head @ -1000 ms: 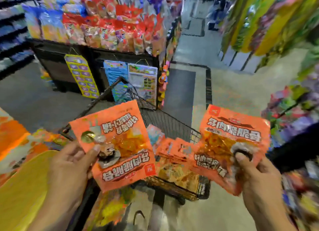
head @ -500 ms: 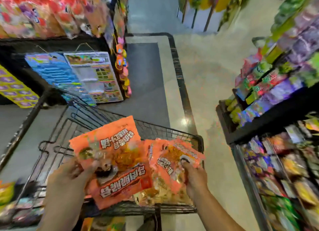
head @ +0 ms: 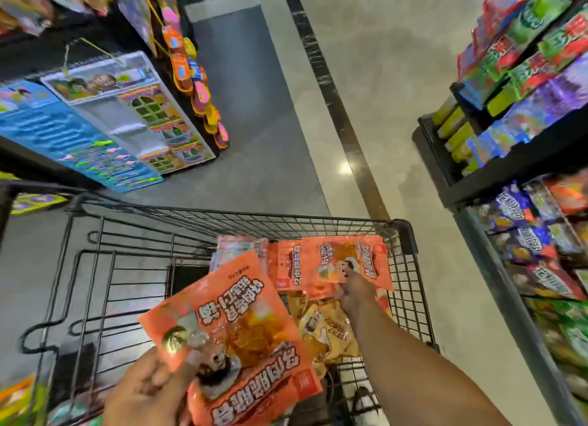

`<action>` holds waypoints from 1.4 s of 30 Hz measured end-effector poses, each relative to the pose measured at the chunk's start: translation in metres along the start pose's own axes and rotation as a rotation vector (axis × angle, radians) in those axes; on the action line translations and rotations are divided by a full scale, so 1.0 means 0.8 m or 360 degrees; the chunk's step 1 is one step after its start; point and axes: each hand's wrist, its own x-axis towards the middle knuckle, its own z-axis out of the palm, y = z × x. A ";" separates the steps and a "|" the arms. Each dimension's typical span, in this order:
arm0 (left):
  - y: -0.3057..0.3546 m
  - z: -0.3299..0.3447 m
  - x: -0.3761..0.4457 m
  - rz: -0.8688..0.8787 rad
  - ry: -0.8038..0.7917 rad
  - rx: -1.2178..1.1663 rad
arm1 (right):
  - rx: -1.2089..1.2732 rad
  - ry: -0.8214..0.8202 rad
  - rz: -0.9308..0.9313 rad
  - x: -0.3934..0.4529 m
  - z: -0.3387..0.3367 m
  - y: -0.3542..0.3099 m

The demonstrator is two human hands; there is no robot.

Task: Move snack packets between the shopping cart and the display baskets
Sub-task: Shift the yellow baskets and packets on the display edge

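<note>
Left hand [head: 152, 390]: a packet [head: 235, 339] is being gripped above the cart [head: 407, 235].
Right hand [head: 356, 290]: a second packet [head: 346, 260] is being pinched inside it.

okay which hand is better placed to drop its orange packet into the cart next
Right. The right hand already reaches into the cart, its orange packet low over the pile. The left hand holds its packet higher, nearer the body.

Left hand [head: 149, 390] near, right hand [head: 353, 290] outstretched
</note>
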 end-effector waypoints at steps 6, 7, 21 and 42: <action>-0.034 0.052 0.047 -0.0418 -0.0179 -0.0677 | -0.0340 -0.0192 0.0275 0.011 -0.038 -0.012; -0.035 0.067 0.056 -0.0460 -0.0234 -0.0724 | -0.0411 -0.0249 0.0295 0.007 -0.050 -0.015; -0.062 0.335 0.130 -0.1286 -0.0216 -0.1244 | -0.0558 -0.0265 0.0069 -0.068 -0.209 -0.002; -0.036 0.187 0.037 0.0128 -0.0696 -0.0223 | -0.1298 -0.0618 -0.0973 -0.187 -0.126 0.001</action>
